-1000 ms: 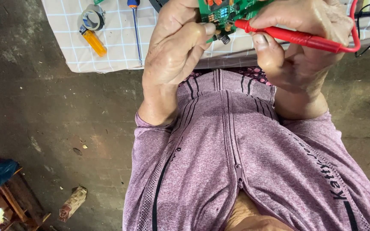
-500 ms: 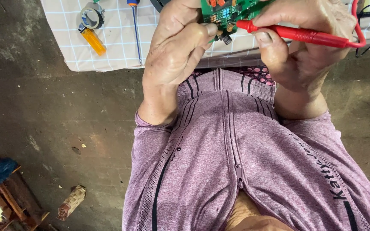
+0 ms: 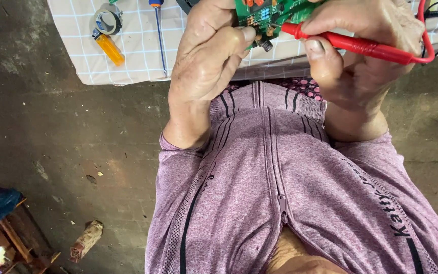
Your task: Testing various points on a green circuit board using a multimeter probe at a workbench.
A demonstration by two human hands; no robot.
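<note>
you hold a green circuit board [image 3: 267, 12] and a red probe [image 3: 361, 45] over a white cloth [image 3: 133, 56] with a thin grey grid, beside an orange lighter [image 3: 108, 46] and a blue-and-orange-handled screwdriver [image 3: 159, 35], your zipped top [image 3: 280, 182] mauve with black stripes.

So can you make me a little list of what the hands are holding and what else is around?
left hand: grips the green circuit board by its lower edge
right hand: holds the red test probe, tip touching the board
red wire: loops from the probe's back end
checked cloth: under the tools
orange lighter: lying on the cloth, beside a round metal thing
screwdriver: on the cloth, thin shaft pointing toward the person
clothing: purple zip jacket
floor: dark concrete, small wood block lying on it
</note>
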